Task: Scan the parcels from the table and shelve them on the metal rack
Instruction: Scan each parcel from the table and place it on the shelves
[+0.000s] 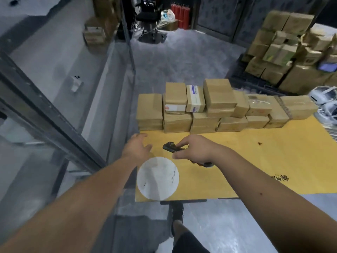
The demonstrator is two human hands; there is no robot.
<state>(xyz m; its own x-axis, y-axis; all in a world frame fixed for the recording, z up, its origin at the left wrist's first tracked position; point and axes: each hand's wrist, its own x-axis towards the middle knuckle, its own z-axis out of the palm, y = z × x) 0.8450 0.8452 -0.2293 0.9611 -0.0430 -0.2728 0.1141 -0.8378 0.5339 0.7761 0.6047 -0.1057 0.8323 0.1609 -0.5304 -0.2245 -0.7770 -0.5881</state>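
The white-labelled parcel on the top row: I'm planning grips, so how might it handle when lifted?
The white-labelled parcel looks like a taped cardboard box, so probably stiff. It is small beside its neighbours, likely manageable one-handed. It stands upright on a lower parcel, so it might tip if nudged.

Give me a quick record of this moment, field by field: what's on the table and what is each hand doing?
table: yellow top, a white round patch near its front left corner
parcels: brown cardboard boxes stacked in a row along the far edge
scanner: black handheld scanner, above the table
right hand: grips the scanner, fingers curled round it
left hand: open, reaching toward the boxes, holding nothing
rack: metal frame at the left
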